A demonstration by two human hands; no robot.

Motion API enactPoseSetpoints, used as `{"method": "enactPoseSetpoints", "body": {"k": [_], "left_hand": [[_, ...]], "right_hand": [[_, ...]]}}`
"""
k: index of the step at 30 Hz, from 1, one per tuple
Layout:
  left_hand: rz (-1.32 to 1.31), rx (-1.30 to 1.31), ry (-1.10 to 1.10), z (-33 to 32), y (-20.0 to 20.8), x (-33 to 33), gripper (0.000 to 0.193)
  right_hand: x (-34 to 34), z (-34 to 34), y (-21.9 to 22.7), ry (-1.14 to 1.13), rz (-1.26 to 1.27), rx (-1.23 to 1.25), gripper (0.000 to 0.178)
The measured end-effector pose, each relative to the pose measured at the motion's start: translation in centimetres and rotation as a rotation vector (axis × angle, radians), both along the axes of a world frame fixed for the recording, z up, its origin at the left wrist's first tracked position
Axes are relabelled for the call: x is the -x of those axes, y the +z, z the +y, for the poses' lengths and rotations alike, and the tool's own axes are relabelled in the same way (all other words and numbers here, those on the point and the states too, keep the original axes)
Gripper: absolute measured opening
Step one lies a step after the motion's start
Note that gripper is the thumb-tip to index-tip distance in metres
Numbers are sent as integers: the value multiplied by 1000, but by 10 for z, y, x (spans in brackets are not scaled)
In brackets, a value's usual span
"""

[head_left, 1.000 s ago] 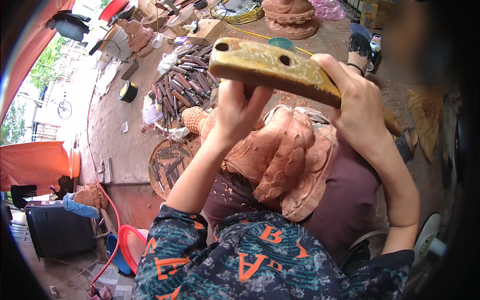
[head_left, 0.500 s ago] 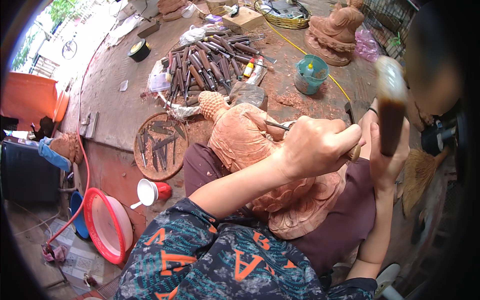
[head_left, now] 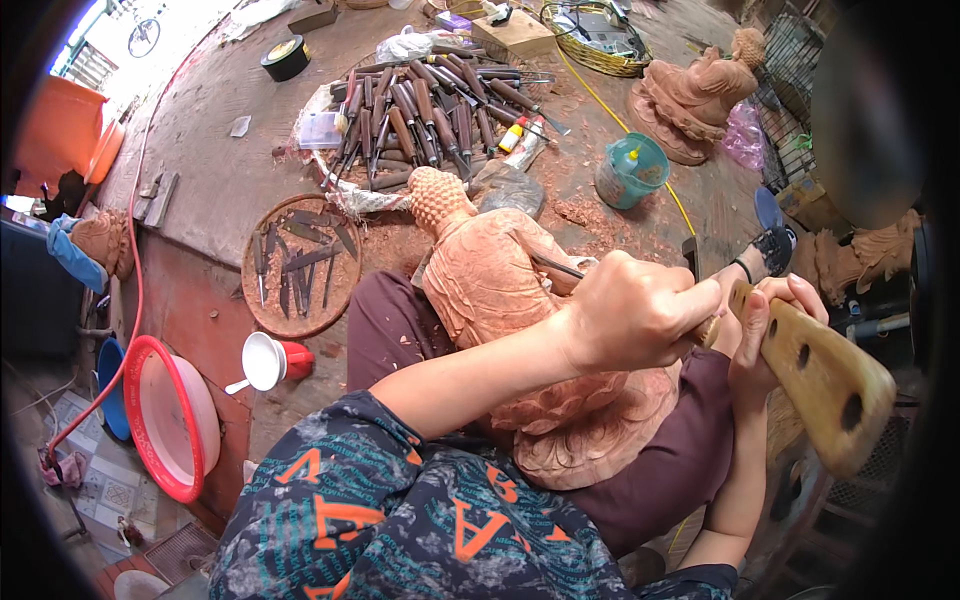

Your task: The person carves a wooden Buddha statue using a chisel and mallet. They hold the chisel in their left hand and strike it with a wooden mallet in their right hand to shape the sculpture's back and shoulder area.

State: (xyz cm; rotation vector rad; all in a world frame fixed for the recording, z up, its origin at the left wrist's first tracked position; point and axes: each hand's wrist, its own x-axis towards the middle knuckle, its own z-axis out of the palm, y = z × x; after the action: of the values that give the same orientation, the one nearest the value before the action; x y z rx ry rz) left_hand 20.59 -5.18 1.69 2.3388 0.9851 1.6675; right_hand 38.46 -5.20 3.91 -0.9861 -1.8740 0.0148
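in the right half of the frame, a yellowish wooden bar [head_left: 835,395] with holes through it is gripped near its narrower end by the wrapped fingers of the right hand [head_left: 765,335]; its long axis runs down to the lower right, where its broad end is pointed. it is judged hard and fairly heavy, best held by the narrow end. right of centre, a chisel [head_left: 562,271] is clenched in the fist of the left hand [head_left: 635,310], its blade pointed to the upper left; it is probably light and stiff, safest taken by the handle. whether the carved figure [head_left: 480,265] is touched by its tip cannot be told. that figure is tilted mid-frame on the lap [head_left: 685,465], head to the upper left, base to the lower right; it is likely weighty, rigid, fragile at thin edges, best steadied by its base. beyond, blades [head_left: 310,262] are spread on a round tray [head_left: 303,331], and tools [head_left: 430,115] are heaped at upper middle.
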Motion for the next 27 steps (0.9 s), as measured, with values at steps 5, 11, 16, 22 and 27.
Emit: {"method": "enactPoseSetpoints", "body": {"k": [5, 11, 16, 22, 27], "left_hand": [[-55, -21, -19, -3, 4, 4, 22], [-118, -48, 61, -2, 0, 6, 21], [-121, 19, 57, 4, -2, 2, 15], [-148, 89, 98, 4, -3, 10, 23], [-80, 269, 99, 0, -3, 13, 17]], "right_hand": [[8, 15, 2, 166, 250, 18, 36], [10, 17, -14, 117, -30, -130, 30], [13, 13, -1, 181, 281, -98, 19], [17, 5, -4, -139, -108, 157, 13], [-13, 16, -12, -30, -97, 83, 19]]}}
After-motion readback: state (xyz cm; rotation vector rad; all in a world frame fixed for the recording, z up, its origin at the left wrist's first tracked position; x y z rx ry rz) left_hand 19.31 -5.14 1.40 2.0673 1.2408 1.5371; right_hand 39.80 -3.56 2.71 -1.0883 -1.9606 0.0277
